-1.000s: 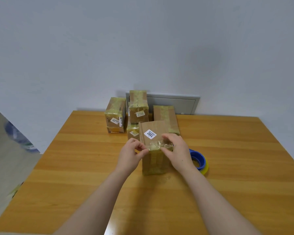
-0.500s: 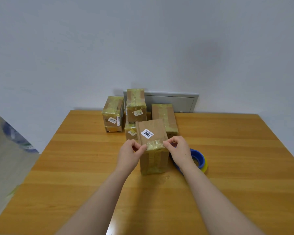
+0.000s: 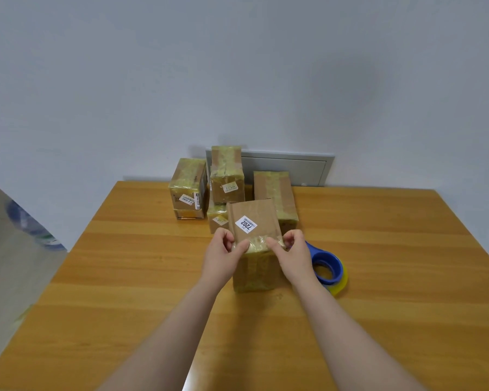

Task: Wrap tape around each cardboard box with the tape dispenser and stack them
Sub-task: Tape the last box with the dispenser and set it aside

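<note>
Observed cardboard box upright mid-counter, label 7202 on top. Recorded left hand and right hand each pinching tape strip at box's near top edge, thumbs pressed on it. Logged tape dispenser flat just right of box. Noted taped boxes clustered behind.

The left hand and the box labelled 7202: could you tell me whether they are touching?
Touching. In the head view, the left hand pinches the taped top edge of the box.
</note>
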